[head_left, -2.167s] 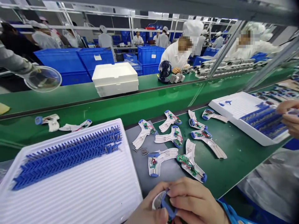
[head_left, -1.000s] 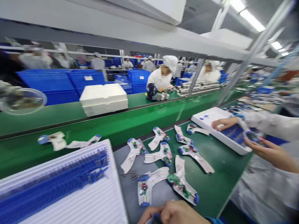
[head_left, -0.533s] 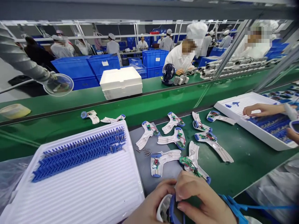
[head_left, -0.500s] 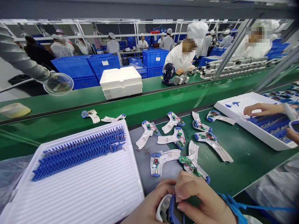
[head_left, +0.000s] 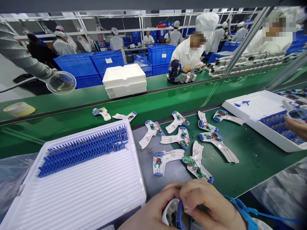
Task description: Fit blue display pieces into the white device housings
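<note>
At the bottom edge my left hand [head_left: 151,212] and my right hand [head_left: 207,209] close together on one white housing half with a blue part [head_left: 173,213]. My right fingertips press on its blue piece. Just beyond them, on a grey mat [head_left: 165,172], lie several open white gun-shaped housing halves [head_left: 168,157] with green circuit boards and wires. A small pile of screws [head_left: 147,150] rests on the mat. To my left sits a white ribbed tray [head_left: 96,188] holding a long row of blue plastic parts [head_left: 83,150].
Two more housing halves [head_left: 112,114] ride on the green conveyor belt [head_left: 168,102]. A co-worker's hand [head_left: 296,126] holds a device over a second white tray [head_left: 251,108] at right. A foam box [head_left: 124,80], magnifier lens [head_left: 61,82], tape roll [head_left: 19,109], small fan [head_left: 174,70] and workers stand beyond.
The view swung up and right, then settled back down. The co-worker's hand pulled back off the right tray. The two housings on the belt drifted right. My hands kept hold of the housing.
</note>
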Demonstrator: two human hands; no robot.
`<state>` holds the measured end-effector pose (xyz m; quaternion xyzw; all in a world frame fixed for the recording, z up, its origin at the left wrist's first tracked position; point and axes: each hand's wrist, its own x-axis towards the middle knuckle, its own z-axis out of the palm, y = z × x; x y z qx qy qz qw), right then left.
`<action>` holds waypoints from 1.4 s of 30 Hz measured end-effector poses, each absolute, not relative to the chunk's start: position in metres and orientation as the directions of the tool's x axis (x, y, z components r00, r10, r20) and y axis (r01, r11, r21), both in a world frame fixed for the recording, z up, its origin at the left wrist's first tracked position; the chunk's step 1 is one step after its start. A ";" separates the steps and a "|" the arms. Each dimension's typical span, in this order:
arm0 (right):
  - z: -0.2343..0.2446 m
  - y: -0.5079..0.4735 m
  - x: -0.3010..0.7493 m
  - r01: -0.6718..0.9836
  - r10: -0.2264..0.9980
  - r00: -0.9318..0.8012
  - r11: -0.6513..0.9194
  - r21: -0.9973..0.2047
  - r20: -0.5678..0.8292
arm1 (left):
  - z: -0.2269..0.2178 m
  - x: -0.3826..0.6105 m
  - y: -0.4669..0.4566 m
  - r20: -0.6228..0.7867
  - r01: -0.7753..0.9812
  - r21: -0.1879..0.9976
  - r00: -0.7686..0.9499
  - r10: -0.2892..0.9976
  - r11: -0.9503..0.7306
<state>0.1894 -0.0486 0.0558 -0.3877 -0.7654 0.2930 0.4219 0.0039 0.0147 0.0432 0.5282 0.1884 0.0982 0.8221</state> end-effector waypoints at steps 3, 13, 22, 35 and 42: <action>0.060 -0.058 0.197 0.305 0.844 -0.304 0.526 -0.794 0.442 | 0.031 0.001 0.008 -0.209 -0.082 0.809 0.885 0.416 0.582; 0.057 -0.049 0.195 0.309 0.818 -0.132 0.571 -0.761 0.560 | 0.051 0.011 0.013 -0.267 0.169 0.956 0.836 0.479 0.239; 0.042 -0.058 0.199 0.265 0.868 -0.089 0.493 -0.828 0.488 | 0.031 0.019 0.010 -0.207 0.044 0.946 0.843 0.496 0.320; 0.018 -0.058 0.193 -0.458 0.964 -0.248 -0.203 -0.866 -0.095 | 0.016 0.022 0.001 -0.032 0.023 0.999 0.746 0.665 0.023; 0.019 -0.058 0.194 -0.485 0.950 -0.273 -0.271 -0.831 -0.150 | 0.015 0.020 0.000 -0.079 -0.048 0.984 0.750 0.657 0.173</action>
